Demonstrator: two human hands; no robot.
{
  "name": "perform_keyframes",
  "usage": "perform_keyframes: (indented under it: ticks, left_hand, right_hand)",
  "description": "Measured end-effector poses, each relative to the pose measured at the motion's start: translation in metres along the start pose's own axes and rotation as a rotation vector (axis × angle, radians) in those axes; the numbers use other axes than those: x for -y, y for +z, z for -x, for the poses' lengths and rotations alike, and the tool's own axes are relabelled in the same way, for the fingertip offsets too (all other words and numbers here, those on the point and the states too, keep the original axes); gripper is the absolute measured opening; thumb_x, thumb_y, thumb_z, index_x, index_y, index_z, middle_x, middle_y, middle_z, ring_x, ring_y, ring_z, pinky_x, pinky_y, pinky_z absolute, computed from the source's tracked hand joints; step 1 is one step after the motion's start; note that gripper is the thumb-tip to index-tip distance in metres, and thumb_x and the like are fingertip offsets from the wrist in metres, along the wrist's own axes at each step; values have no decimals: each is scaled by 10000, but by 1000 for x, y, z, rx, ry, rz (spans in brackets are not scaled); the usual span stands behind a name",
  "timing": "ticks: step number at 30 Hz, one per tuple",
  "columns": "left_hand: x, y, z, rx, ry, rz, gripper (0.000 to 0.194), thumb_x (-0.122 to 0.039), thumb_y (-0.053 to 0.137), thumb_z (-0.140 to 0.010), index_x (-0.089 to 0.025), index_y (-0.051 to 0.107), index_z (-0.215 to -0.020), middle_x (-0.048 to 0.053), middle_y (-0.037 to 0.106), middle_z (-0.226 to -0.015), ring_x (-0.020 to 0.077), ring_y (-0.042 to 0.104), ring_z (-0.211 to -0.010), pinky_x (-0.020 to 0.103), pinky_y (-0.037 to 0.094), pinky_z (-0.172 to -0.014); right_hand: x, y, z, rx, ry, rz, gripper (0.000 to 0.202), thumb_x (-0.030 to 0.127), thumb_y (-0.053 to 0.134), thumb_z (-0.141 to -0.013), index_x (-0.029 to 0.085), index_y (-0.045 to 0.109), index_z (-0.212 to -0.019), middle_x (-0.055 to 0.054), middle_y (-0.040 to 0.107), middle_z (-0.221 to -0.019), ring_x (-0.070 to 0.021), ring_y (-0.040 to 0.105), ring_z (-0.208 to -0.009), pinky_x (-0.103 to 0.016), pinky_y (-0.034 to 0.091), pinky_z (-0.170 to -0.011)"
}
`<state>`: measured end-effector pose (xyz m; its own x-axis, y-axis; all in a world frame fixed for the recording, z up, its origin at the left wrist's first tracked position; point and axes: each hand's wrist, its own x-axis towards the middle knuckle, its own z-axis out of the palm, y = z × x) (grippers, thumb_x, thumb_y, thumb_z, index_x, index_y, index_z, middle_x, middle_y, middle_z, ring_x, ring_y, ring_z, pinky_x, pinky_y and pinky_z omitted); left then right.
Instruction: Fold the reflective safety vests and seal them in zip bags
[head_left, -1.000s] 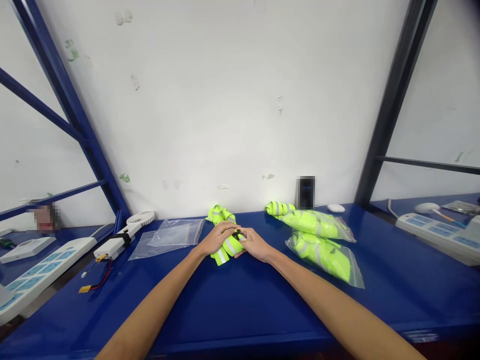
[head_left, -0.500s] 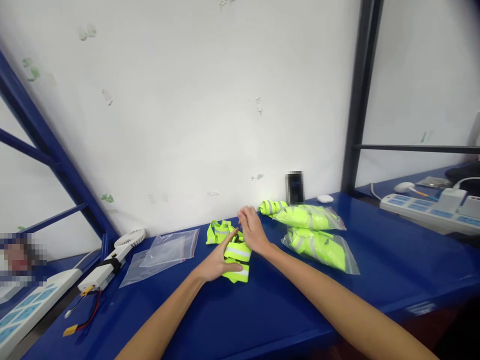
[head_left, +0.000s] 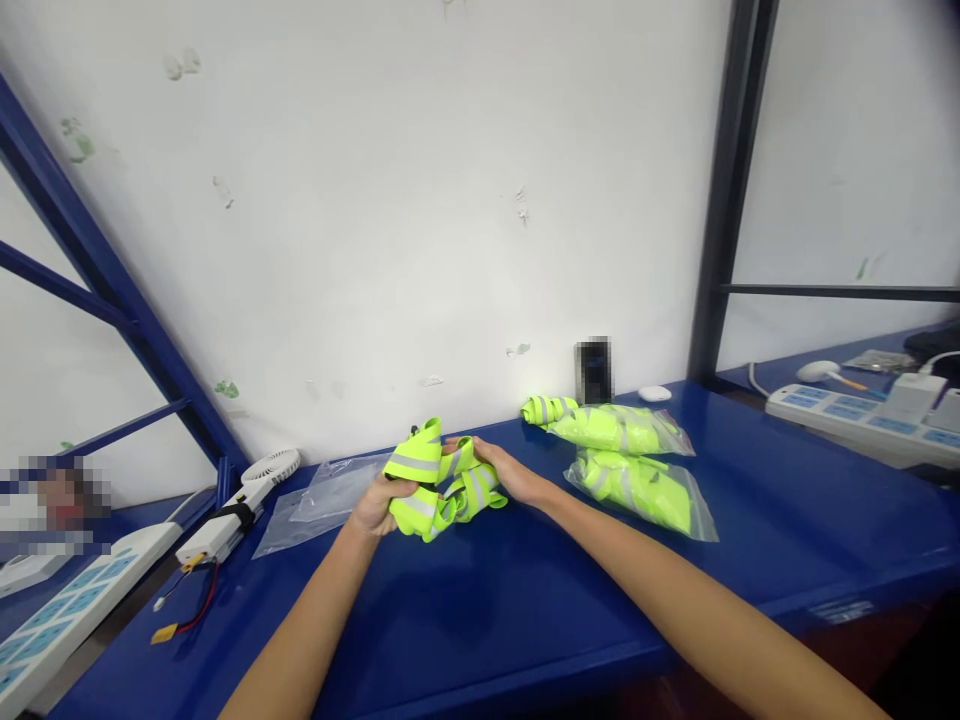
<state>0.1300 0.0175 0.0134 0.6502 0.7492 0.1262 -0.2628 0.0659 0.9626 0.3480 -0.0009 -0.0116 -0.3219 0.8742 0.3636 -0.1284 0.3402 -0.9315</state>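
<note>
A bundle of fluorescent yellow reflective strap (head_left: 415,465) with grey stripes is bunched in loops between my hands, above the blue table. My left hand (head_left: 379,502) grips its left, folded part, thumb on the near side. At the right end, my right hand (head_left: 511,472) holds the looser loops, its fingers reaching behind them and partly hidden. A small black piece shows at the bundle's top. Flat clear zip bags (head_left: 315,510) lie just left of the bundle.
Two clear bags of yellow strap, an upper one (head_left: 622,430) and a lower one (head_left: 641,490), lie right, beside a rolled strap (head_left: 547,411). A dark blurred device (head_left: 594,372) leans on the wall near a white case (head_left: 654,394). Left are a white fan (head_left: 271,467) and power strip (head_left: 97,585).
The strap bundle has been gathered up and shifted left. My left hand has closed around its left part and moved left; my right hand has lowered against its right side.
</note>
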Motion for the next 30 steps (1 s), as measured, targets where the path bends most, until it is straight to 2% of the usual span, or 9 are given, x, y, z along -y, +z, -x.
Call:
perform_keyframes:
  ticks: [3,7,14,16,19,22,25,28,30]
  left_hand:
    - [-8,-10,1,-122,92,-2,639,-256,754,-647,-180,556,-1250,125,680,-1142,309,684,-927,345,574,-695]
    - [-11,-28,-1,-267,129,-9,568,-181,760,-670,-157,586,-1209,120,692,-1121,269,687,-914,296,573,-699]
    - [2,-46,4,-243,-13,-83,649,-150,796,-651,-154,533,-1244,134,677,-1130,233,703,-822,301,573,-673]
    - [3,-44,3,-261,-16,-96,706,-157,805,-644,-178,498,-1279,116,689,-1090,219,706,-785,292,570,-661]
    - [1,-42,2,-274,-1,-121,769,-163,807,-643,-215,445,-1319,91,702,-1045,211,709,-761,267,566,-635]
    - [-2,-46,3,-255,40,-113,785,-178,790,-668,-247,398,-1344,78,694,-1061,224,710,-812,287,573,-666]
    - [-2,-57,4,-321,109,-79,744,-191,792,-658,-235,429,-1306,70,697,-1039,232,710,-801,313,582,-665]
    - [0,-64,2,-409,150,-22,627,-182,805,-624,-169,517,-1181,80,716,-940,240,709,-739,323,587,-634]
    - [1,-62,0,-423,161,49,498,-179,789,-643,-134,555,-1080,80,719,-872,229,707,-707,317,589,-633]
  right_hand:
    - [1,5,3,190,217,-185,574,631,592,-767,152,661,-1075,-88,707,-945,-234,666,-844,-344,516,-778]
    - [2,0,7,235,277,-62,484,363,774,-663,160,649,-1084,-74,702,-1000,-232,661,-892,-329,524,-774]
    - [-15,-31,-5,-375,-8,554,466,84,646,-606,169,661,-1064,-90,615,-1104,-227,603,-958,-381,453,-904]
    - [-17,-32,-7,-395,-18,472,327,117,609,-660,165,678,-976,-63,654,-962,-213,612,-899,-369,461,-871]
    - [-13,-24,-7,-227,117,71,124,225,594,-736,159,652,-823,-14,648,-730,-150,591,-648,-292,490,-659]
    - [2,-17,-3,-68,265,-305,158,318,608,-773,162,590,-756,40,560,-550,-44,342,-350,-189,328,-390]
    - [21,-21,2,-19,272,-414,303,451,520,-852,166,603,-789,89,414,-424,-23,149,-278,-173,190,-315]
    - [29,-28,5,-102,127,-382,435,541,415,-886,188,616,-1043,8,604,-627,-80,481,-409,-203,423,-439]
    - [22,-28,7,-154,41,-154,445,485,492,-858,216,560,-1206,-82,673,-1001,-172,655,-768,-312,533,-700]
